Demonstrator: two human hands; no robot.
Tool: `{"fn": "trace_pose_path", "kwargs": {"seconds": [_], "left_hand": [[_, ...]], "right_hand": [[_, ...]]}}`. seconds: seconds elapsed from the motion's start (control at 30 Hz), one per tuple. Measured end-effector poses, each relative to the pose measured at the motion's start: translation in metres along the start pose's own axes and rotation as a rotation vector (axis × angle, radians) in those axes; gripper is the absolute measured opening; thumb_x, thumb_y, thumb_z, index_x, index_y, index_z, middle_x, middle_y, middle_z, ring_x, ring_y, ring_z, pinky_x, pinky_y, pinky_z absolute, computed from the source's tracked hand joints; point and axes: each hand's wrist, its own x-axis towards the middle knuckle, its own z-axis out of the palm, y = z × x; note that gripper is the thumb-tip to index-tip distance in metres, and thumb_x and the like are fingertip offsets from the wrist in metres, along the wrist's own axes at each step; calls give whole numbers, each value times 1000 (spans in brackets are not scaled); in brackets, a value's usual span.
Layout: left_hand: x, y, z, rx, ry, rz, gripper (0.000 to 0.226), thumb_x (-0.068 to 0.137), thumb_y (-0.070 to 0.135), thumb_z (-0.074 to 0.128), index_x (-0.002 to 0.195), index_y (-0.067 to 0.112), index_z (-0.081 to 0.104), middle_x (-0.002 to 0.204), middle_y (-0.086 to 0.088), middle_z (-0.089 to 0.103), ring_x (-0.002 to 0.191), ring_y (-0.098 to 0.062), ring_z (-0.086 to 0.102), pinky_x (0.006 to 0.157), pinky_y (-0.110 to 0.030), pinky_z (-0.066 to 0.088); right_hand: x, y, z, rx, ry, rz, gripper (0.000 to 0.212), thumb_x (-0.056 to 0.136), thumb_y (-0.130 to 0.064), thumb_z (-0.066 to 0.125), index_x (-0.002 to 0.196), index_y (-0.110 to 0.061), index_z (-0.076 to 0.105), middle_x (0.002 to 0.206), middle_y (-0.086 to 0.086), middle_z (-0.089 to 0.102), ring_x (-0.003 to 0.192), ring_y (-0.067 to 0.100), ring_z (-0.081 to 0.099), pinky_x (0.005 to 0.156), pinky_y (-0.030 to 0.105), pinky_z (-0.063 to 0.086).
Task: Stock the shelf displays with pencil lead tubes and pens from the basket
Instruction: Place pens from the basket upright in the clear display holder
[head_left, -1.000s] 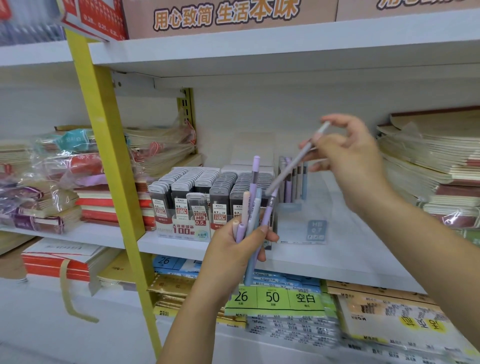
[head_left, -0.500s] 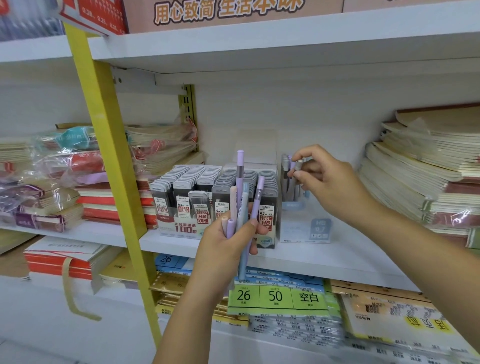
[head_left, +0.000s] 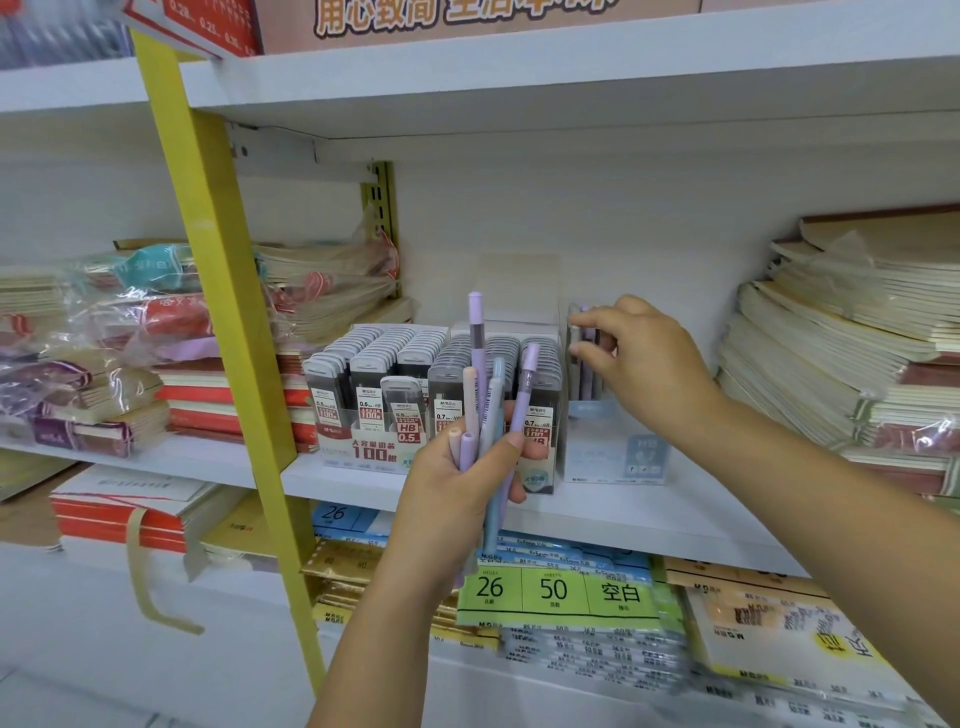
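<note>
My left hand (head_left: 462, 470) grips a bunch of pastel pens (head_left: 480, 395), purple, pink and blue, upright in front of the shelf. Behind it stand two display boxes of pencil lead tubes (head_left: 379, 384), packed in rows. To their right is a clear pen display box (head_left: 613, 457) with a few pens standing at its back. My right hand (head_left: 636, 358) reaches over that box, its fingers curled round the tops of the standing pens (head_left: 584, 364). The basket is out of view.
Stacks of notebooks (head_left: 841, 364) fill the shelf at the right, wrapped notebook bundles (head_left: 130, 332) the left. A yellow upright post (head_left: 218, 291) crosses the left side. Paper packs with green labels (head_left: 556, 592) lie on the shelf below.
My right hand carried one pen from mid-air down into the clear display box and now rests at the pens standing there. My left hand with the bunch has barely moved.
</note>
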Motion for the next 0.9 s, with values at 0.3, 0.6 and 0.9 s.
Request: {"fn": "trace_pose_path", "kwargs": {"seconds": [0.3, 0.6, 0.9], "left_hand": [[3, 0, 9, 22, -101, 51, 20, 98, 27, 61, 102, 10, 72, 80, 5, 77, 58, -6, 60, 58, -15, 50], [5, -5, 14, -19, -84, 68, 13, 100, 24, 59, 108, 22, 68, 92, 0, 79, 54, -6, 59, 49, -14, 47], [6, -8, 7, -10, -50, 69, 12, 99, 26, 59, 106, 29, 68, 86, 0, 78, 52, -8, 54, 48, -13, 44]], "right_hand": [[-34, -38, -25, 759, -203, 224, 31, 91, -27, 65, 119, -40, 60, 93, -17, 72, 89, -5, 64, 83, 18, 50], [-17, -16, -56, 1035, 142, 381, 17, 88, -8, 68, 98, -18, 58, 89, 11, 75, 74, 19, 72, 56, 26, 56], [-7, 5, -48, 574, 117, 142, 20, 92, -14, 65, 92, -32, 56, 96, 0, 71, 83, 9, 71, 71, 28, 59]]}}
